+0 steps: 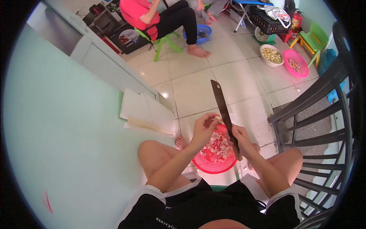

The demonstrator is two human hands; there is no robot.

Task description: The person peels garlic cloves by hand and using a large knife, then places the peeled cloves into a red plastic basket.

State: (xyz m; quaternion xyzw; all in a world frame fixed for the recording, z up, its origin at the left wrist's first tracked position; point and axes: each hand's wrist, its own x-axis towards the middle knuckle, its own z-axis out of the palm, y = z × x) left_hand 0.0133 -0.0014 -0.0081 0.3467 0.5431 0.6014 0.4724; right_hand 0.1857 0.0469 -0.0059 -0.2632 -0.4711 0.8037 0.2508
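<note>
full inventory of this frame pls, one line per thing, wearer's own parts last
knife: 1, dark long blade, gripped in right hand, tip pointing up and away
garlic clove: 1, pale, pinched in left hand against the blade
red basket: 1, on floor between the knees, holds pale peelings
white bowl: 1, on floor upper right, full of pale cloves
pink basket: 1, right of the white bowl
blue basin: 1, by a seated person's feet
green stool: 1, under that person
green chair: 1, far right
black crate: 1, top right
metal gate: 1, black bars, right edge
left hand: 1, holds clove
right hand: 1, holds knife
</note>
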